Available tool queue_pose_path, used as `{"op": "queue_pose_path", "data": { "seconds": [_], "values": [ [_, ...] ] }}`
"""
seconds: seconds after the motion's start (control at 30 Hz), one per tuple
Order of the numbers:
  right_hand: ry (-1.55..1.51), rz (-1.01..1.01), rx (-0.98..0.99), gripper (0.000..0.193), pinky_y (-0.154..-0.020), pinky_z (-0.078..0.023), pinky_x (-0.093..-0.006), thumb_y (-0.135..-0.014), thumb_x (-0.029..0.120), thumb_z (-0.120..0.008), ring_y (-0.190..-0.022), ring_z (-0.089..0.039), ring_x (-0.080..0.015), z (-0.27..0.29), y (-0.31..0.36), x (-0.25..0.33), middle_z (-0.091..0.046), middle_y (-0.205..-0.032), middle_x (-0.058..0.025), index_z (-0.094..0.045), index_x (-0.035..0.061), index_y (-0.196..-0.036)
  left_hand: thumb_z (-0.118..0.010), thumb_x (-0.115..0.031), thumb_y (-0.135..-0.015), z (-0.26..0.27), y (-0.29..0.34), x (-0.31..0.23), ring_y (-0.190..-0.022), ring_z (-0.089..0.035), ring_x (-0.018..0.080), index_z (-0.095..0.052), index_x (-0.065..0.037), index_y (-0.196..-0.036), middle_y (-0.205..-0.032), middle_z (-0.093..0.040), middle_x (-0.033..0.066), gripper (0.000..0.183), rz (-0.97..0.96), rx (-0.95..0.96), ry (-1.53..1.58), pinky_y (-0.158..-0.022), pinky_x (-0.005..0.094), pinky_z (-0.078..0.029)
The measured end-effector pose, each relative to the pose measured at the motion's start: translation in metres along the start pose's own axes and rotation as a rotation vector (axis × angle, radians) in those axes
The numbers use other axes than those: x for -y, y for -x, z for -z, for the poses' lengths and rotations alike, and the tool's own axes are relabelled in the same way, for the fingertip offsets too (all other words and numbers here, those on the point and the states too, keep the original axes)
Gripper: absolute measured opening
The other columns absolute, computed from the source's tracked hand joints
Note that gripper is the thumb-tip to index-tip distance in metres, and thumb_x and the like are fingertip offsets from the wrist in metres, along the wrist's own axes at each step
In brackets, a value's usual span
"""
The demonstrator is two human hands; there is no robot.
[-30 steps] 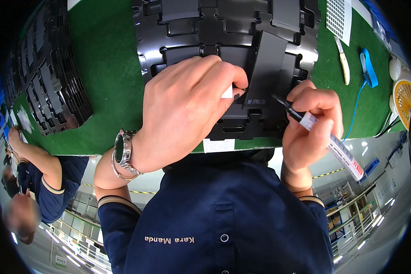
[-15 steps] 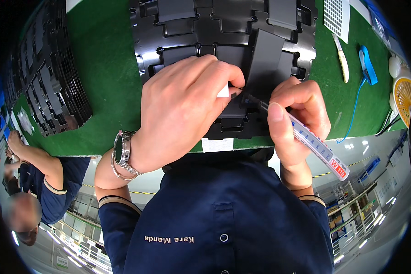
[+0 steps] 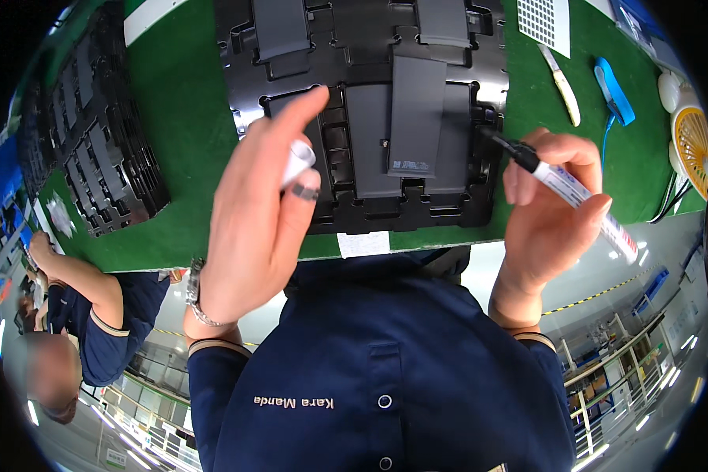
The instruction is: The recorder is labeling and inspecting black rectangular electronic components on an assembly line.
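My left hand is raised over the left part of a black moulded tray, forefinger stretched out. A small white hollow cylinder, like a cap, is held in it. Dark marking shows on the thumb. To the right, my right hand grips a white marker pen, its black tip pointing up and left, off the tray's right edge. Between the hands, a flat dark rectangular pack, resembling a battery, lies across similar packs in the tray's pockets. Neither hand touches it.
More black trays with dark packs stand at the left on the green table. A knife, a blue strap, a dotted white sheet and a yellow fan are at the right. Another person works at far left.
Both hands have drawn apart, away from the pack they were over. The marker tip has lifted off to the right. The pack now lies straighter, uncovered, with its near end showing.
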State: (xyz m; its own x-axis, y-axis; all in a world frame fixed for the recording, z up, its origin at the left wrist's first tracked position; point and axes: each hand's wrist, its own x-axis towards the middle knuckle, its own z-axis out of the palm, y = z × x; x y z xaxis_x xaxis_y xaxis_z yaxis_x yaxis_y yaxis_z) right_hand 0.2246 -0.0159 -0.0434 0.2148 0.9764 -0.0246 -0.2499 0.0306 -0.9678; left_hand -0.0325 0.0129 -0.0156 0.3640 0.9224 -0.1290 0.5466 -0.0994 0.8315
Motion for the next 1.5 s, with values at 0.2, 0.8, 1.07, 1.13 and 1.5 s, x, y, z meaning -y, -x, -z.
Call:
{"op": "queue_pose_path", "data": {
  "seconds": [0.2,0.8,1.07,1.13,1.5],
  "values": [
    [-0.079,-0.194,0.143,0.042,-0.047,-0.039,-0.0212,-0.097,0.038,-0.058,-0.051,-0.051,-0.0074,-0.009,0.012,0.009,-0.061,-0.076,-0.0077,-0.059,-0.0038,-0.097,-0.061,0.003,-0.093,-0.025,0.026,-0.013,-0.09,-0.069,0.0159,-0.05,0.001,-0.136,-0.105,-0.072,0.0127,0.044,0.065,0.118,0.257,-0.084,0.0278,-0.054],
    [-0.192,-0.207,0.271,0.02,-0.049,-0.034,-0.0193,-0.098,0.019,-0.059,-0.055,-0.045,-0.0035,-0.023,0.032,0.017,-0.055,-0.075,-0.0025,-0.051,0.0027,-0.09,-0.063,-0.008,-0.095,-0.044,0.034,-0.032,-0.081,-0.07,0.0188,-0.043,-0.003,-0.133,-0.091,-0.071,0.0081,0.043,-0.045,0.183,0.337,-0.074,0.0301,-0.053],
    [-0.34,0.082,0.219,0.028,-0.048,-0.032,-0.0246,-0.098,0.02,-0.059,-0.053,-0.039,-0.0073,-0.031,0.042,-0.002,-0.047,-0.063,-0.0027,-0.041,0.0063,-0.081,-0.044,-0.025,-0.107,-0.058,0.042,-0.045,-0.062,-0.043,0.0114,-0.022,-0.006,-0.15,-0.077,-0.047,0.0027,0.052,0.147,0.401,0.809,-0.06,0.0264,-0.039],
    [-0.33,0.122,0.221,0.03,-0.049,-0.032,-0.0248,-0.098,0.021,-0.06,-0.052,-0.038,-0.0079,-0.026,0.045,-0.002,-0.045,-0.062,-0.0033,-0.04,0.0065,-0.081,-0.041,-0.024,-0.108,-0.059,0.038,-0.049,-0.06,-0.04,0.009,-0.007,-0.011,-0.159,-0.078,-0.045,0.0022,0.063,0.211,0.486,0.987,-0.059,0.0238,-0.037],
    [0.629,0.439,-0.197,0.024,-0.059,-0.046,-0.0261,-0.103,0.023,-0.052,-0.068,-0.059,-0.0119,0.079,-0.042,0.051,-0.064,-0.086,-0.0084,-0.059,0.0001,-0.102,-0.041,-0.048,-0.104,-0.06,0.013,-0.023,-0.094,-0.068,0.0196,-0.003,-0.006,-0.158,-0.104,-0.069,0.0136,0.078,-0.031,0.145,0.72,-0.078,0.0301,-0.049]
  ]
}}
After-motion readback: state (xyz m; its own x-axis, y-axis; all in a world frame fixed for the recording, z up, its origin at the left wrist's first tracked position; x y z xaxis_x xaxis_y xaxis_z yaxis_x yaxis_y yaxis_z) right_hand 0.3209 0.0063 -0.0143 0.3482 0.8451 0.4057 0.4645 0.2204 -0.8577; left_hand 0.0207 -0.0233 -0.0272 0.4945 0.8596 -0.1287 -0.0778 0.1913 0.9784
